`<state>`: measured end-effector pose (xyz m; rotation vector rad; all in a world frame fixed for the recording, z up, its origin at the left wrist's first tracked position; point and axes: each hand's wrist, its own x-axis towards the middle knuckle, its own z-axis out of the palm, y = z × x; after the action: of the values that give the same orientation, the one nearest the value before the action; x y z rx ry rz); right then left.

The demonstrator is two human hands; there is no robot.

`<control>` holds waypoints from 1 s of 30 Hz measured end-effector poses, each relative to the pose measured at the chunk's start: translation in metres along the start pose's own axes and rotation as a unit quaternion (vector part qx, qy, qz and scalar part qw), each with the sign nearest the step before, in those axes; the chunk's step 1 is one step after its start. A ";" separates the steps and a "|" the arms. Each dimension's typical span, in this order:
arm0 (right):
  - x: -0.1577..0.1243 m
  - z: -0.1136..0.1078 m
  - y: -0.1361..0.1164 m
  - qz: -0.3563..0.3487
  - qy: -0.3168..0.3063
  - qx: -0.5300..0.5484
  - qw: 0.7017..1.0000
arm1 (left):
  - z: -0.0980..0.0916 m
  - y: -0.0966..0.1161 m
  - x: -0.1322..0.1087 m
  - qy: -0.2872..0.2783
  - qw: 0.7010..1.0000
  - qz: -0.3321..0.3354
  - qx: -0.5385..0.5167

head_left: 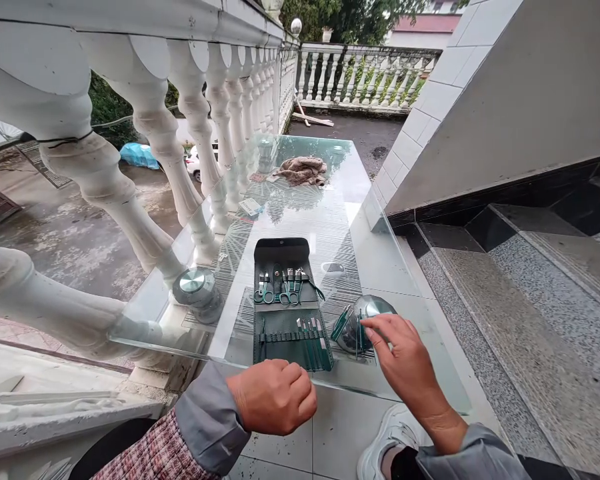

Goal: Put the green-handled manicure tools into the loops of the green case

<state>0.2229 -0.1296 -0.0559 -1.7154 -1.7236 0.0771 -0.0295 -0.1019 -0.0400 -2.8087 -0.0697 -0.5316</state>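
An unfolded dark green manicure case point(283, 310) lies on the glass table point(375, 240). Small scissors point(289, 297), nail clippers point(299, 275) and other tools sit in its upper loops. Several slim green-handled tools point(313, 340) fill part of the lower strap. My left hand point(277, 397) is a loose fist over the table's front edge, below the case; nothing shows in it. To the case's right, my right hand point(405, 350) pinches a thin green manicure tool point(361, 330), held upright. Beside it, more green tools point(341, 323) lie on the glass.
A crumpled brown cloth point(303, 171) and a small card point(251, 207) lie farther back on the glass. Round metal table supports point(197, 287) show near the front corners. A white balustrade point(155, 127) runs along the left; stone steps point(540, 280) rise on the right.
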 end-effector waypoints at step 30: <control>0.005 -0.009 -0.002 -0.062 0.055 -0.025 0.996 | 0.001 -0.001 0.001 -0.019 1.000 0.008 0.007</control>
<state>0.2261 -0.1287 -0.0454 -1.6124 -1.7584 -0.1160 -0.0286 -0.1003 -0.0405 -2.8041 -0.0574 -0.4727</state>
